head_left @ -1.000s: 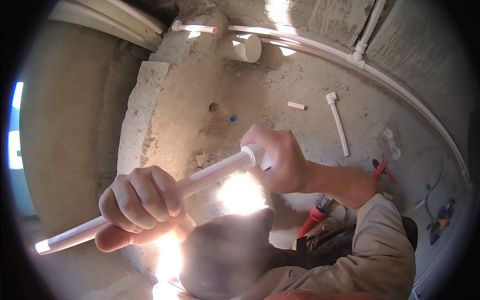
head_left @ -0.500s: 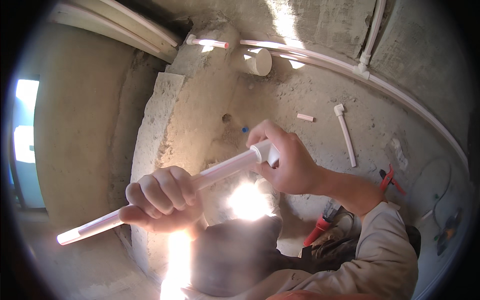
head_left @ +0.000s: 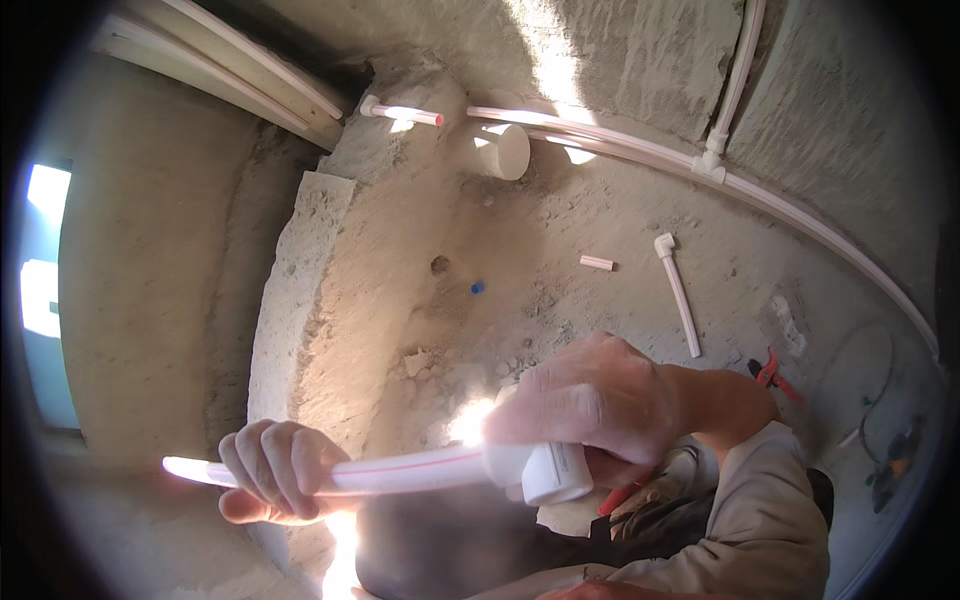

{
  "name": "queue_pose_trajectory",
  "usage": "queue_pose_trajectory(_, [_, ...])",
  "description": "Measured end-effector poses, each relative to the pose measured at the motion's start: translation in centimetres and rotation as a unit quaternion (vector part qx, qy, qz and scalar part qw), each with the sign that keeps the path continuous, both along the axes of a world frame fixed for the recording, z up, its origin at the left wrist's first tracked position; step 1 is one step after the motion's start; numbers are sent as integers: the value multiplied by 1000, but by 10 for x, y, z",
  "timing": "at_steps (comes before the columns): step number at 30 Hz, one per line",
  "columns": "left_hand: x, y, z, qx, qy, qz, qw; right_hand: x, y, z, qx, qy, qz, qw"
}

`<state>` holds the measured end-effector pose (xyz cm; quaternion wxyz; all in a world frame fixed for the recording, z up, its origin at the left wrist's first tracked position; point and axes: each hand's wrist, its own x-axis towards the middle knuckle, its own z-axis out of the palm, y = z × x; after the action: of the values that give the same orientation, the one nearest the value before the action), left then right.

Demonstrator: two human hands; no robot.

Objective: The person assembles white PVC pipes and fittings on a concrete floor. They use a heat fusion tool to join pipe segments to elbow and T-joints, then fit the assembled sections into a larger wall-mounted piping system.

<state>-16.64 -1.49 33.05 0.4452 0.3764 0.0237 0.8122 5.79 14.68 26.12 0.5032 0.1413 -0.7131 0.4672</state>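
Observation:
A white plastic pipe (head_left: 420,474) with a thin red stripe lies almost level across my lap. My left hand (head_left: 285,470) is closed round it near its left end, which sticks out past the fingers into sunlight. At the right end sits a white elbow fitting (head_left: 556,475). My right hand (head_left: 590,400) grips this fitting from above, the thumb side hidden and the fingers a little blurred. Just beneath the right wrist, a red-handled tool (head_left: 625,495) is mostly covered.
On the dusty floor lie a short pipe piece (head_left: 598,263), a pipe with an elbow (head_left: 680,295), a blue cap (head_left: 477,287) and a red pipe cutter (head_left: 772,378). A wide white stub (head_left: 512,152) rises near wall pipes (head_left: 800,212). A concrete ledge (head_left: 300,270) stands left.
Both hands have come lower and nearer with the pipe, which has turned from slanting to nearly level. The right hand has rolled over the fitting, and its back now faces up.

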Motion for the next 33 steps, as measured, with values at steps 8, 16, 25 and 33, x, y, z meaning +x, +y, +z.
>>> queue_pose_trajectory(8, [-2,3,-9,-14,-21,1,1000,3,3,4,-17,-19,-5,1000])
queue_pose_trajectory(16, [-12,27,-41,-171,13,-16,985,0,17,-20,-33,-73,-67,995])
queue_pose_trajectory(25, [-37,46,-108,-221,889,276,292,-21,124,-94,-431,-212,-62,875])
queue_pose_trajectory(33, [-67,75,-123,-647,575,-143,479,-65,158,-140,-548,-198,-18,812])
